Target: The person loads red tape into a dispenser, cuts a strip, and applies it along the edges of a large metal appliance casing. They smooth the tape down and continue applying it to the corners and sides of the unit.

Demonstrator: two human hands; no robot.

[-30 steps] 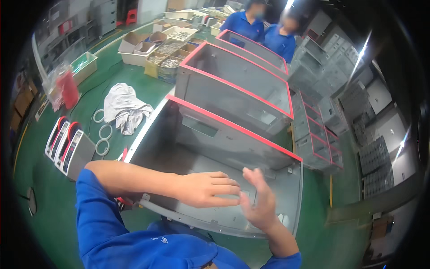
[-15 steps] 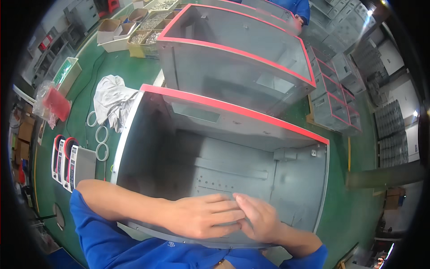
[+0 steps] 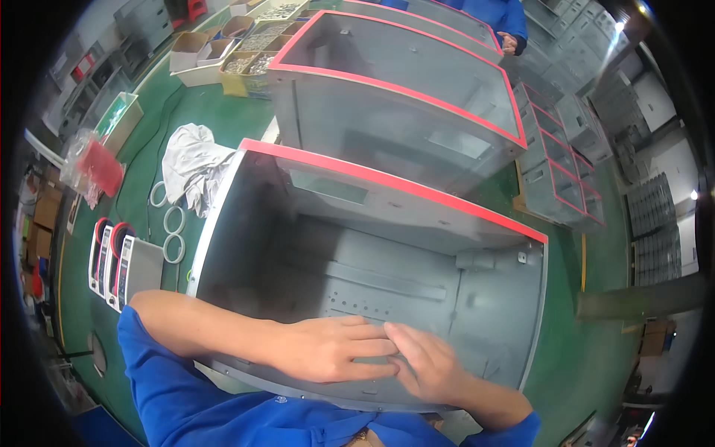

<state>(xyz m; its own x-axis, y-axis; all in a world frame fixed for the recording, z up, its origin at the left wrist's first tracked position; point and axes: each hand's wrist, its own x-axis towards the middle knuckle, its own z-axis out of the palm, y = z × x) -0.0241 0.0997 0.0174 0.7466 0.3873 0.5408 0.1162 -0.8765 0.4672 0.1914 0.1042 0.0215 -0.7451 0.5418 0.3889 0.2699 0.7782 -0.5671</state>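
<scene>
My left hand (image 3: 328,350) reaches across the near edge of a grey metal cabinet (image 3: 488,298), palm down with fingers stretched and slightly apart. Its fingertips meet my right hand (image 3: 430,366), whose visible fingers are extended too. Nothing shows between the hands, though the overlap hides part of the right fingers. The cabinet lies with its open side up, a pink-red strip (image 3: 402,188) along its far edge. Inside are a row of small holes, a raised bar (image 3: 387,279) and a rectangular cut-out (image 3: 328,188) in the far wall.
Another strip-edged cabinet (image 3: 387,112) stands beyond. A white cloth (image 3: 195,167) drapes by the left corner, near pale rings (image 3: 173,248) and white devices (image 3: 138,272). Parts bins (image 3: 249,63) sit at far left. A co-worker's hand (image 3: 509,43) shows at the far end.
My two hands stay together and shift only slightly. The co-worker's arm and hand at the far end have moved a little to the right. The view has shifted slightly.
</scene>
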